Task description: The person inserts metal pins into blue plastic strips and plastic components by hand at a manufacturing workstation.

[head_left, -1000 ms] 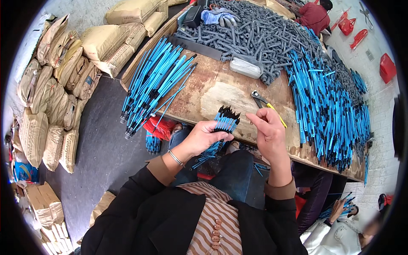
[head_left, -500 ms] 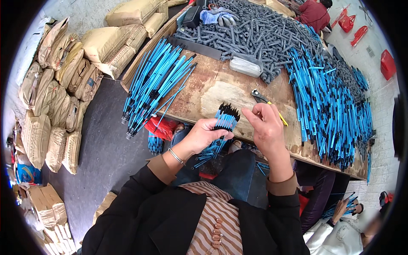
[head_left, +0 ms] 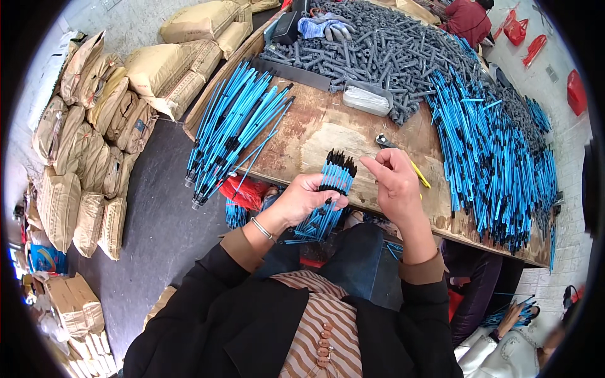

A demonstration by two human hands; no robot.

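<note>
My left hand (head_left: 313, 200) is closed around a bundle of thin blue sticks with black tips (head_left: 340, 169). The black tips point up and away from me. Lower down, the sticks spread out above my lap. Just right of the bundle is my right hand (head_left: 397, 183), its fingers curled in and its thumb side turned toward the tips, apart from them. Whatever its fingers may pinch is too small to make out. Behind that hand, partly covered by it, pliers with yellow handles (head_left: 420, 174) lie on the wooden table (head_left: 315, 113).
Loose blue sticks lie at the table's left (head_left: 236, 126) and in a big pile at right (head_left: 485, 151). Grey plastic parts (head_left: 378, 50) heap up at the back, beside a clear box (head_left: 367, 99) and gloves (head_left: 324, 27). Paper sacks (head_left: 82, 151) stack at left. Other people sit at far right and lower right.
My right hand has shifted slightly, staying beside the bundle. The bundle in my left hand is more upright, and more of its lower sticks show.
</note>
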